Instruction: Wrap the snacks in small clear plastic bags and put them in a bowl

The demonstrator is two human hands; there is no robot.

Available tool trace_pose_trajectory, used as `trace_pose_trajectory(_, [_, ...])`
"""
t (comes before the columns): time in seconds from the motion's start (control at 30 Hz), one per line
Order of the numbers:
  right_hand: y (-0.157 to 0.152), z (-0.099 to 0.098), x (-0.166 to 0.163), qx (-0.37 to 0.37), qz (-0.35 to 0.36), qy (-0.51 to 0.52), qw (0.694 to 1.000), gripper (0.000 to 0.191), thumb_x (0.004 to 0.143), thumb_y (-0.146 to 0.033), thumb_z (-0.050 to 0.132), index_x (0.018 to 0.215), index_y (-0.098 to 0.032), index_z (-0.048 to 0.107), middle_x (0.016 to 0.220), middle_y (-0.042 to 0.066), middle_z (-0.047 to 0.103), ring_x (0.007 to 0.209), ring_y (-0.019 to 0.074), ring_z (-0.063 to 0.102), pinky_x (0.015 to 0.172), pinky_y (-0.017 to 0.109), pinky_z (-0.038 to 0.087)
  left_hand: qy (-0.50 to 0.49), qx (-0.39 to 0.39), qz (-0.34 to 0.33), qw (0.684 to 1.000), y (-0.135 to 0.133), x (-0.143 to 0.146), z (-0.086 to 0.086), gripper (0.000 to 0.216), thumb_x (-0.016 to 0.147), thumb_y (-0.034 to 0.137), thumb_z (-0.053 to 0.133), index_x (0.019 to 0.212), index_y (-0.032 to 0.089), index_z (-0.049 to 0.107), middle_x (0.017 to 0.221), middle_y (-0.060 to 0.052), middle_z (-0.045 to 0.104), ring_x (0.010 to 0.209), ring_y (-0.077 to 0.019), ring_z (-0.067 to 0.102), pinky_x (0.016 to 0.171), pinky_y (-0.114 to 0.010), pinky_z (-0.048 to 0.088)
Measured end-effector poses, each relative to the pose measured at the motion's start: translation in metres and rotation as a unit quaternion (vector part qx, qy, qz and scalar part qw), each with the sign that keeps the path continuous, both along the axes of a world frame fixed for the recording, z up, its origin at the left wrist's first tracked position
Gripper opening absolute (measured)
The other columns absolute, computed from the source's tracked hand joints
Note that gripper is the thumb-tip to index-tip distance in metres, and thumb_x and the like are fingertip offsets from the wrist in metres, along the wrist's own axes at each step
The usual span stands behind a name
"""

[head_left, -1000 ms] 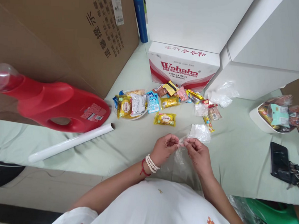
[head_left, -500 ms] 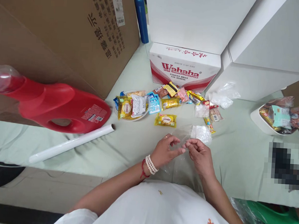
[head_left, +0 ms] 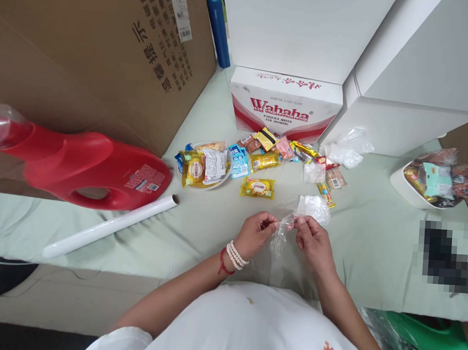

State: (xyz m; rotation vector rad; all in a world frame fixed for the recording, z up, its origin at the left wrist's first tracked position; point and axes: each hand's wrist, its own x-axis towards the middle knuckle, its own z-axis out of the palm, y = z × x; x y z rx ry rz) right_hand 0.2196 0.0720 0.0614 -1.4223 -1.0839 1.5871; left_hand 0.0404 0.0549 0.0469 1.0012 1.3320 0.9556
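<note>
A clear plastic bag (head_left: 279, 241) hangs bunched between my two hands over the near part of the table. My left hand (head_left: 257, 230), with a beaded bracelet at the wrist, pinches one side of its gathered top. The other side is pinched by my right hand (head_left: 313, 242), thumb against fingers. Just beyond the right hand lies a stack of clear plastic bags (head_left: 314, 207). A yellow-wrapped snack (head_left: 257, 187) rests by itself beyond my left hand. Farther back, several packaged snacks (head_left: 268, 140) are heaped before the Wahaba carton.
A bowl of snacks (head_left: 229, 169) stands left of the heap. Farther left lie a red jug (head_left: 99, 167) and a white roll (head_left: 112, 225). The Wahaha carton (head_left: 283, 107) and white boxes (head_left: 411, 122) stand behind. At right is a white container (head_left: 402, 182) of snacks.
My left thumb and fingers have closed onto the plastic bag. Its spread film is now gathered into a narrow bunch between both hands.
</note>
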Motion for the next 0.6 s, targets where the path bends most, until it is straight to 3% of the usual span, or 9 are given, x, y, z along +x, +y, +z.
trace_pose_trajectory(0.2, [-0.005, 0.001, 0.000, -0.048, 0.051, 0.015, 0.997, 0.045, 0.071, -0.058, 0.085, 0.085, -0.018, 0.068, 0.069, -0.001, 0.062, 0.051, 0.0075, 0.034, 0.046, 0.022, 0.025, 0.016, 0.024, 0.015, 0.999, 0.000, -0.001, -0.002, 0.028, 0.083, 0.045, 0.070, 0.083, 0.017, 0.069, 0.074, -0.001, 0.063, 0.070, -0.0136, 0.053, 0.066, -0.026, 0.043])
trace_pose_trajectory(0.4, [-0.006, -0.001, 0.006, -0.045, 0.023, 0.014, 0.999, 0.043, 0.074, -0.058, 0.081, 0.085, -0.020, 0.065, 0.068, -0.003, 0.058, 0.050, 0.0081, 0.032, 0.045, 0.022, 0.025, 0.058, 0.038, 0.039, 0.997, -0.002, -0.008, -0.004, 0.027, 0.087, 0.046, 0.064, 0.083, 0.018, 0.064, 0.075, 0.001, 0.061, 0.068, -0.0129, 0.051, 0.066, -0.025, 0.042])
trace_pose_trajectory(0.5, [-0.009, -0.002, 0.007, -0.039, 0.018, -0.001, 0.999, 0.043, 0.074, -0.059, 0.080, 0.084, -0.021, 0.063, 0.066, -0.004, 0.054, 0.051, 0.0093, 0.033, 0.045, 0.023, 0.027, 0.083, 0.077, 0.011, 0.993, -0.006, -0.006, 0.002, 0.019, 0.086, 0.038, 0.065, 0.084, 0.019, 0.064, 0.075, 0.001, 0.057, 0.071, -0.0138, 0.051, 0.068, -0.026, 0.042])
trace_pose_trajectory(0.6, [-0.016, -0.003, 0.008, 0.020, -0.024, -0.054, 0.998, 0.038, 0.079, -0.055, 0.078, 0.087, -0.021, 0.065, 0.072, -0.002, 0.057, 0.057, 0.0112, 0.041, 0.051, 0.024, 0.034, 0.084, 0.120, -0.027, 0.989, -0.010, -0.002, 0.009, 0.010, 0.084, 0.029, 0.065, 0.081, 0.019, 0.067, 0.078, 0.000, 0.053, 0.071, -0.0139, 0.048, 0.069, -0.027, 0.042])
